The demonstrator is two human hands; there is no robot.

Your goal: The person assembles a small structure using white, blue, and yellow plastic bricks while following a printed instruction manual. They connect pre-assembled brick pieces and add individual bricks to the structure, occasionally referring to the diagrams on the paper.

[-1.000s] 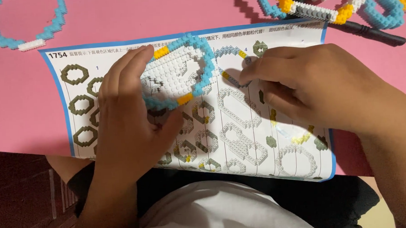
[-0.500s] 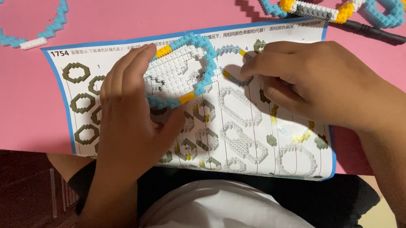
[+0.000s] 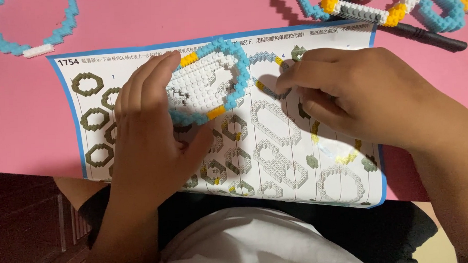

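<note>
Tabletop (image 3: 137, 21): pink. Instruction sheet (image 3: 297, 160): white, blue border, olive and grey ring diagrams. Oval brick piece (image 3: 211, 83): white centre, light-blue rim, two yellow segments. Loose brick ring (image 3: 28, 30): light blue, one white segment.

Two hands — left (image 3: 151, 134), right (image 3: 362, 98), one instruction sheet (image 3: 297, 160), one oval brick piece (image 3: 209, 83), one black pen (image 3: 422, 35)

Hobby table at home, most likely: pink tabletop (image 3: 26, 118) covered by a printed instruction sheet (image 3: 276, 145), small-brick rings in blue (image 3: 28, 30), further brick pieces (image 3: 375, 7) and a black pen (image 3: 428, 36) alongside.
</note>
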